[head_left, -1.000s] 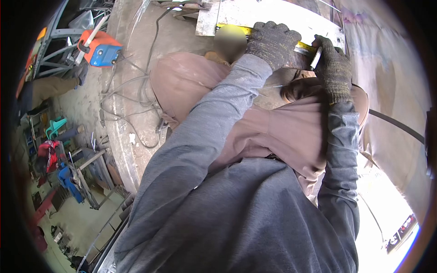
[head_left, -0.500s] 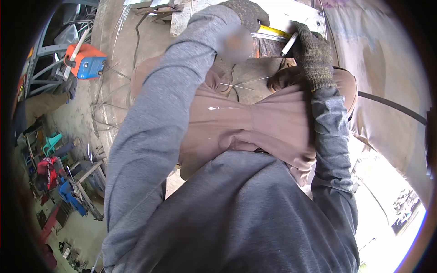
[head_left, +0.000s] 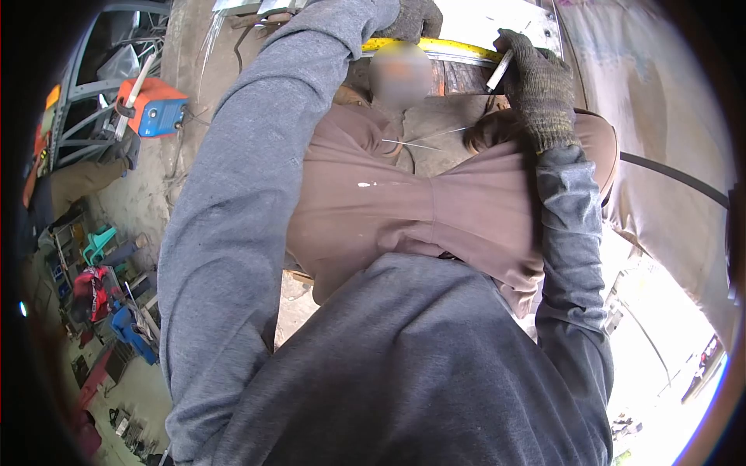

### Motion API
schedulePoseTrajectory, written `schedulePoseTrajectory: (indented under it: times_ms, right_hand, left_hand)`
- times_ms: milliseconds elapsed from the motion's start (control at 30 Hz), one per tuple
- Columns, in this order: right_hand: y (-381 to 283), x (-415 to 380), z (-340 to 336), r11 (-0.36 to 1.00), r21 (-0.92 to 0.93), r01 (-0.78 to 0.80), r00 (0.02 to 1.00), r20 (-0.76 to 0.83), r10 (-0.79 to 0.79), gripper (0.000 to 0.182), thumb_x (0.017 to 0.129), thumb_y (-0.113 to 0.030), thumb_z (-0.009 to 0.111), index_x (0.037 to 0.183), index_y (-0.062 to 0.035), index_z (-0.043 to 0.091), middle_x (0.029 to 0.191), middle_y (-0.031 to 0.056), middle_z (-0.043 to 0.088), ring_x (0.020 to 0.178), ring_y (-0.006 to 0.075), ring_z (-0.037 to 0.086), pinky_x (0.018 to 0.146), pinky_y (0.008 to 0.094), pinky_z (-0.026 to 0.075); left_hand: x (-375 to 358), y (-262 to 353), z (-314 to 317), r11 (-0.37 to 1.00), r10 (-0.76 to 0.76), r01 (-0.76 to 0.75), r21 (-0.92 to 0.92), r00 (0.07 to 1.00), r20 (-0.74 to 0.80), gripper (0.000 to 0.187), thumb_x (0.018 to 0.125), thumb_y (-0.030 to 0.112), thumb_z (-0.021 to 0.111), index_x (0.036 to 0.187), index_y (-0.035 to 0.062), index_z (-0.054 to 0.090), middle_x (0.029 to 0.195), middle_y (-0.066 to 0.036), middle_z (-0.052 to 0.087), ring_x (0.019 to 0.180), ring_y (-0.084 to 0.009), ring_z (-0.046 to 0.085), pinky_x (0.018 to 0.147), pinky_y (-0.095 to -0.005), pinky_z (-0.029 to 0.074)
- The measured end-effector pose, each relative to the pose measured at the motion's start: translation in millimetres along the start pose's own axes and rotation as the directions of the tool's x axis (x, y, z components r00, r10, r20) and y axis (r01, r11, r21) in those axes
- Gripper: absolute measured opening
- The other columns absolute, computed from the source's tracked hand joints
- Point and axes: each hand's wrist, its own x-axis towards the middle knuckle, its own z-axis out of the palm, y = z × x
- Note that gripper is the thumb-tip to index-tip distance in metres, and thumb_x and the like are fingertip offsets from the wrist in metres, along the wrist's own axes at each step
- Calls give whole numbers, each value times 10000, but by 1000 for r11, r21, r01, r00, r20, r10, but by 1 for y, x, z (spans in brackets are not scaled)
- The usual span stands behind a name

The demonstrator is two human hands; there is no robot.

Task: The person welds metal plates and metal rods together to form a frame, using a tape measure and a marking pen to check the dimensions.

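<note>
A yellow tape measure [head_left: 458, 48] is stretched across the front of a pale metal sheet at the top of view. My left hand [head_left: 412, 21], in a dark knitted glove, has its fingers curled down at the tape's upper edge; the sleeve hides part of the hand. At the tape's right end is my right hand [head_left: 540, 85], in a matching glove. It is closed around a white marker [head_left: 500, 71] whose dark tip points down. Beneath the tape lie a silvery metal strip and a brown wooden piece [head_left: 465, 78]. A blurred patch covers the part left of it.
An orange and blue welding machine [head_left: 159, 107] stands on the left floor by metal racks. Another person's leg [head_left: 89, 182] shows beside it. Tools and a teal stool [head_left: 99, 242] lie lower left. A stained cloth sheet [head_left: 660, 116] hangs at right, with a dark cable crossing it.
My left hand has shifted slightly left and up, and a longer stretch of yellow tape now shows, reaching left past the hand. My right hand stays nearly in place with the marker.
</note>
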Motion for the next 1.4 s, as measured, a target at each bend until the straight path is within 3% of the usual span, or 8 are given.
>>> schedulePoseTrajectory:
  times_ms: [167,567,867,1033,1067,1133,1267,1400]
  right_hand:
    - [1,0,-2,988,151,19,1000,-20,-16,398,883,-100,660,1255,-217,583,1027,19,734,920,321,687,811,446,547]
    - [-1,-2,-1,990,127,-59,998,19,57,344,909,-136,658,1233,-236,600,980,61,731,941,330,678,815,456,540]
    - [-6,-2,-4,979,191,-75,997,49,67,355,913,-116,644,1245,-230,594,999,73,730,947,324,683,830,449,537]
    - [-4,-6,-2,984,158,-82,995,67,73,387,875,-147,682,1245,-223,595,964,69,737,974,308,675,879,457,502]
    - [-4,-6,-2,984,163,-72,996,61,63,383,879,-138,675,1244,-222,594,963,68,736,970,306,675,876,457,503]
    - [-1,-4,1,978,200,-62,997,64,50,388,881,-106,662,1243,-221,585,975,60,734,961,310,673,867,459,507]
    - [2,-3,2,972,234,-12,999,42,3,404,874,-62,646,1247,-202,580,1039,37,730,969,315,672,868,465,512]
    - [2,-3,0,971,240,-14,998,63,-1,441,868,-51,644,1280,-182,560,1111,14,721,988,301,672,879,454,513]
  left_hand:
    - [3,-2,0,999,44,-43,-10,999,5,406,723,211,714,1128,192,732,1113,-96,726,1067,-289,667,923,-414,513]
    - [3,3,25,999,-33,33,-3,973,-229,304,752,213,668,1045,191,744,1067,-102,733,1040,-298,679,916,-415,516]
    - [-3,-3,28,992,1,-30,-119,971,-237,260,777,253,659,1012,170,737,1067,-109,729,1025,-297,679,907,-412,517]
    - [6,29,39,989,-137,148,28,962,-237,284,863,247,587,1106,176,716,1170,-123,692,1070,-294,671,960,-419,507]
    - [10,44,43,954,-216,255,157,949,-228,290,946,215,512,1170,165,690,1253,-144,654,1099,-292,664,1004,-423,496]
    - [15,66,67,957,-288,270,-111,811,-509,299,912,257,581,1169,141,681,1202,-159,653,1120,-305,646,992,-468,486]
    - [15,96,90,929,-358,301,-214,598,-717,407,773,427,713,1106,192,706,1067,-106,641,1028,-320,626,903,-513,477]
    - [25,96,109,922,-377,295,-249,551,-744,403,760,418,719,1102,206,710,1080,-97,633,1054,-307,603,945,-507,433]
